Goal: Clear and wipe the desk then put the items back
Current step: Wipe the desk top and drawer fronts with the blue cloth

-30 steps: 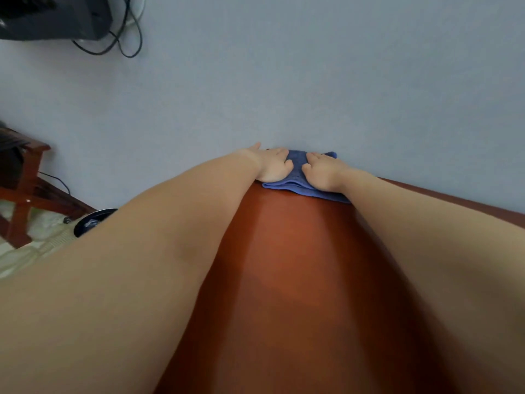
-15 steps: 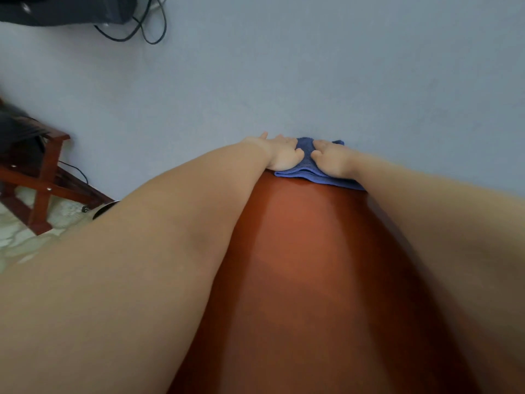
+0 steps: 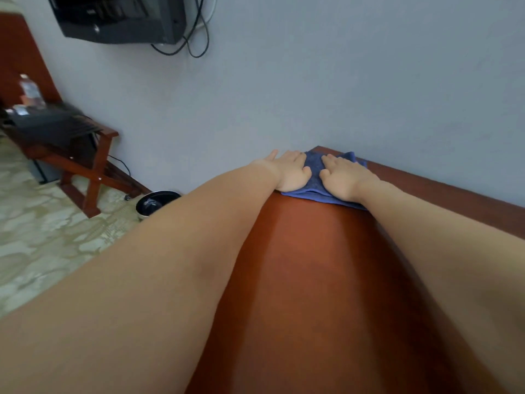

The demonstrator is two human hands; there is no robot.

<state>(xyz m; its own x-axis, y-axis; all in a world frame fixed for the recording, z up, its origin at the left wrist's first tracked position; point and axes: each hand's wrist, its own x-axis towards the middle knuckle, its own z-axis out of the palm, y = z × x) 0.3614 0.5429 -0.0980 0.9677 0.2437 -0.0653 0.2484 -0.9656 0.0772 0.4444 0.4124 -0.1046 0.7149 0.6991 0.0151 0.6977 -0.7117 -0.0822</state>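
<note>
Flatly folded cloth [image 3: 314, 173] (blue), glossy desk [image 3: 312, 280].

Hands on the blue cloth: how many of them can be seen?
2. The left hand presses flat on the left part of the blue cloth, at the far corner of the desk; the right hand presses flat on its right part. No other hand shows.

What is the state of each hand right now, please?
Left hand: open, fingers flat, pressing the folded blue cloth on the red-brown wooden desk.
Right hand: open, pressing flat on the same cloth.
</note>
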